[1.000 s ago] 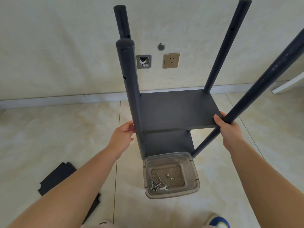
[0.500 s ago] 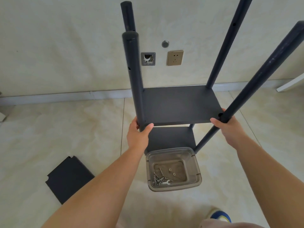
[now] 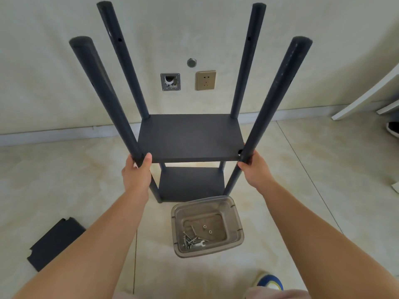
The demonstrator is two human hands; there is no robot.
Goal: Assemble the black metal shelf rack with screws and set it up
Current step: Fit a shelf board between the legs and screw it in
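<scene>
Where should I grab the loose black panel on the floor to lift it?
Probably the panel's long right edge, coming from the right with the left hand. It lies flat on the tiles, so only edges offer a pinch. That side faces the rack; its lower corner sits under the left forearm, and the notched corners give less to hold.

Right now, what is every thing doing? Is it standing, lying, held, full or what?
Shelf rack: standing upright on the floor, two shelves fitted, posts bare above.
Left hand: fingers wrapped round the near left post.
Right hand: fingers wrapped round the near right post.
Clear plastic tub: open, on the floor, holding screws, nuts and a small spanner.
Spare shelf panel: lying flat on the floor, not fitted.
</scene>
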